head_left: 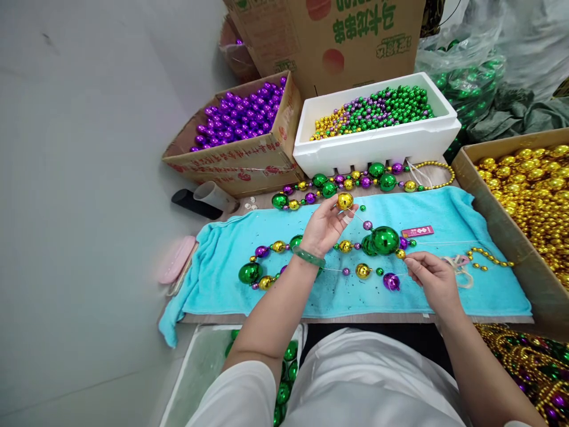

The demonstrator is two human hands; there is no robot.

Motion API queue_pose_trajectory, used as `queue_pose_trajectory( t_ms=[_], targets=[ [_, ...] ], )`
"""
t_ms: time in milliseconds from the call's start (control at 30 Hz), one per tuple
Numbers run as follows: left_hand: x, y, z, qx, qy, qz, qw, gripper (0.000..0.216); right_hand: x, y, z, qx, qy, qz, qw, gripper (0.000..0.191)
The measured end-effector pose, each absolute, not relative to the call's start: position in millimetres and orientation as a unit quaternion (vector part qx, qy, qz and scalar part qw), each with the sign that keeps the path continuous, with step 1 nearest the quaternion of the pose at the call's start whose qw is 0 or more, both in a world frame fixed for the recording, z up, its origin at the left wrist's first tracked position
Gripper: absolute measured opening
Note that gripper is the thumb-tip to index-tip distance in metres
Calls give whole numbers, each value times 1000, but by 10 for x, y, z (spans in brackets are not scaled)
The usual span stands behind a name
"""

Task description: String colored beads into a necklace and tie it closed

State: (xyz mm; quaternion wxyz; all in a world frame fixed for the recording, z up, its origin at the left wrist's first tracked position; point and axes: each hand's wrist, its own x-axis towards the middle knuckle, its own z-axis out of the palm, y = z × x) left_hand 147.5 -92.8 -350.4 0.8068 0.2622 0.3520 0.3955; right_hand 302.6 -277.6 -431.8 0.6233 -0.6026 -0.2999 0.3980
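Observation:
My left hand (323,228) is raised over the turquoise towel (471,290) and pinches a shiny gold bead (345,201) at its fingertips; a green bangle sits on that wrist. A thin white string (444,242) runs from the bead towards the right. My right hand (431,277) rests low on the towel with fingers pinched together on the string. Between the hands lies a half-strung strand with a large green bead (384,240), gold beads and purple beads (391,281).
A cardboard box of purple beads (242,112) stands back left, a white foam box of mixed small beads (377,127) behind the towel, a box of gold beads (528,190) at right. A finished strand (355,182) lies along the towel's far edge. A bin of green beads (284,379) sits below.

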Motion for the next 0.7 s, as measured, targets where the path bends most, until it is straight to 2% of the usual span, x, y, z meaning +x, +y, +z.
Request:
queue_pose_trajectory(
  t_ms=[700],
  targets=[
    [1479, -920, -3574, 246, 341, 406, 811, 12, 3038, -2780, -4355, -610, -289, 404, 617, 20]
  ],
)
